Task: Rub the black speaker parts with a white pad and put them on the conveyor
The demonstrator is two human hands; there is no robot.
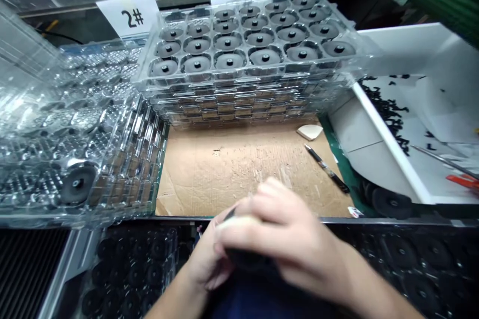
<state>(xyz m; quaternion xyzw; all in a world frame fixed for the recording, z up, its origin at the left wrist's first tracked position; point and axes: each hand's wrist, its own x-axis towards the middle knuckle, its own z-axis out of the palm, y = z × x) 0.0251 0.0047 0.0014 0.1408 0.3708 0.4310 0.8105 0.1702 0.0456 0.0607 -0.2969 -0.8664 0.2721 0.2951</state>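
Both my hands meet low in the middle, in front of the bench edge. My left hand (209, 256) is closed around a dark round part (247, 257), mostly hidden behind the fingers. Over it, my right hand (288, 229) is curled and blurred by motion, its fingers bent together at the part's upper side. What the right fingers pinch cannot be made out. Beyond the hands, a black pen (327, 169) and a small pale wedge-shaped piece (310, 132) lie on the cardboard sheet (224, 164).
Stacked clear trays (243, 82) with dark discs stand behind; another clear stack (123, 159) stands left, one disc (78, 184) in its near corner. At right, a white box (392, 159) holds small black pieces and tweezers (441, 159). Dark parts in a tray (129, 269) sit below the edge.
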